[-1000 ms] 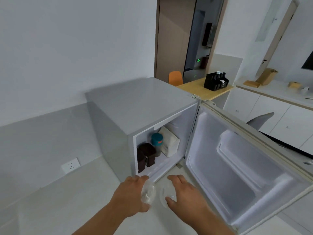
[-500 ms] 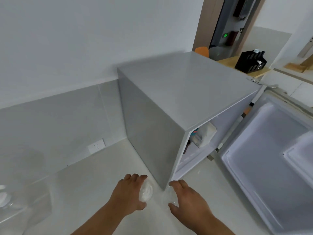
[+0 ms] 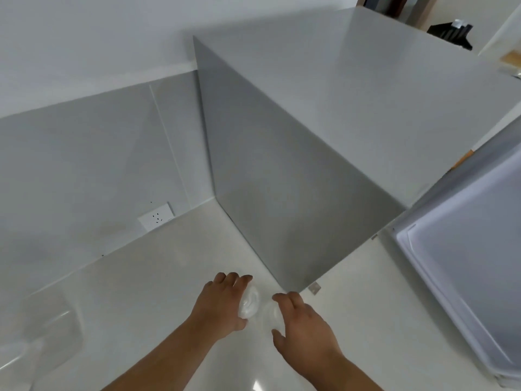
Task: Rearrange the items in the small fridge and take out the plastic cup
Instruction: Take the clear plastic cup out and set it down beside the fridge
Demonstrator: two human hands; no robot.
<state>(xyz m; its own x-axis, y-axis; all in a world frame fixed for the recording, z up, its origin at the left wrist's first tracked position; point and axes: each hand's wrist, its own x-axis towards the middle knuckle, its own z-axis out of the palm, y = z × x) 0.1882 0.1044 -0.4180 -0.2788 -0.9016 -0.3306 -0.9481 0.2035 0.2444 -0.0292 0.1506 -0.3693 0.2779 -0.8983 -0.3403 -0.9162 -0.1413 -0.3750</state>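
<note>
Clear plastic cup [image 3: 248,303] out of grey small fridge [image 3: 324,142], near its left corner. Left hand [image 3: 222,306] fingers clamped on it; right hand [image 3: 303,324] fingers apart around second clear cup [image 3: 273,314], grip unclear. Next, probably: set down on white worktop [image 3: 169,277].

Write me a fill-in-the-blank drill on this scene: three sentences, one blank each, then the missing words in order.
1. The fridge door stands ____.
2. The clear plastic cup is held in the ____ hand.
3. The white socket sits on the wall to the ____ of the fridge.

Missing words: open; left; left
</note>
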